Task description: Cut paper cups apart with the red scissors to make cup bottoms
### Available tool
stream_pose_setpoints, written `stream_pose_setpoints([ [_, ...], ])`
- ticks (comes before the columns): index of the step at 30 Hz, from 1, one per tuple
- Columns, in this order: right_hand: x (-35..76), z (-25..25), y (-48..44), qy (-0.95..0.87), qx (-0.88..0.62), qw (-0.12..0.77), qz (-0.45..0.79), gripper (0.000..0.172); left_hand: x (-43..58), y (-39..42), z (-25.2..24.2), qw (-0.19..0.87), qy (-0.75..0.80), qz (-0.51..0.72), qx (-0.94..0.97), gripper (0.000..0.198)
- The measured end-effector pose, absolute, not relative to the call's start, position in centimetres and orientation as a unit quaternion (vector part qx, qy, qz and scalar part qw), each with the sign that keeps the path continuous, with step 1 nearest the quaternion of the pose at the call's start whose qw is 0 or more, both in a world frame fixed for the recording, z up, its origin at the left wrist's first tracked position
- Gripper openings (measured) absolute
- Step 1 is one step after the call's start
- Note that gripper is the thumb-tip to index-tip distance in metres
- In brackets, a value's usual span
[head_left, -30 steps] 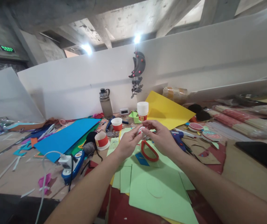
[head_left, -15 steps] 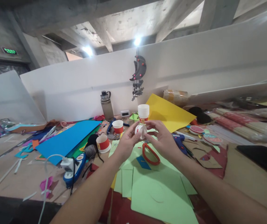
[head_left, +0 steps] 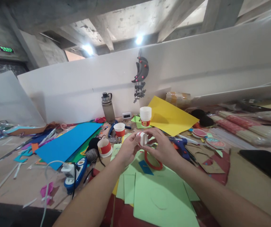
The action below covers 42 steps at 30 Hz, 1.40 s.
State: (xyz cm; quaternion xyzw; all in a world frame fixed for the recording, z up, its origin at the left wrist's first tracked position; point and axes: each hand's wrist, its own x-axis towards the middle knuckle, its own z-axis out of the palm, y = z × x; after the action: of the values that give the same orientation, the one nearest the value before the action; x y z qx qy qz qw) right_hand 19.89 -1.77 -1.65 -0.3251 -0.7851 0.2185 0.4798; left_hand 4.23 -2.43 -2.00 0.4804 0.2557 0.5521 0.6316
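A small white and red roll, perhaps tape [head_left: 142, 138], is held up over the green paper in the middle. My left hand [head_left: 129, 147] grips its left side between thumb and fingers. My right hand [head_left: 160, 145] curves round the right side, thumb below and fingers above, and its fingertips are close to the roll; whether they touch it is unclear. Just below the hands, orange-handled scissors [head_left: 158, 165] lie on light green paper [head_left: 161, 198] beside a small blue piece [head_left: 146, 167]. Behind the hands stands a stack of paper cups [head_left: 145, 114].
Two red and white cups [head_left: 119, 129] stand left of the hands, near dark yarn [head_left: 93, 143] and a blue power strip [head_left: 76, 176]. A blue glue gun [head_left: 183, 147] lies to the right. Blue card [head_left: 66, 142], yellow card [head_left: 171, 116] and a bottle [head_left: 108, 108] are farther back.
The roll has turned to face right and sits slightly lower. Both hands have lowered a little, and my right fingers have moved down, uncovering more of the cup stack.
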Motion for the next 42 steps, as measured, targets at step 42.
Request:
stream_pose_setpoints([
  [42, 18.6, -1.8, -2.6, -0.709, -0.358, 0.575, 0.197, 0.036, 3.9, -3.4, 0.3, 0.626, 0.312, 0.5, 0.51, 0.054],
])
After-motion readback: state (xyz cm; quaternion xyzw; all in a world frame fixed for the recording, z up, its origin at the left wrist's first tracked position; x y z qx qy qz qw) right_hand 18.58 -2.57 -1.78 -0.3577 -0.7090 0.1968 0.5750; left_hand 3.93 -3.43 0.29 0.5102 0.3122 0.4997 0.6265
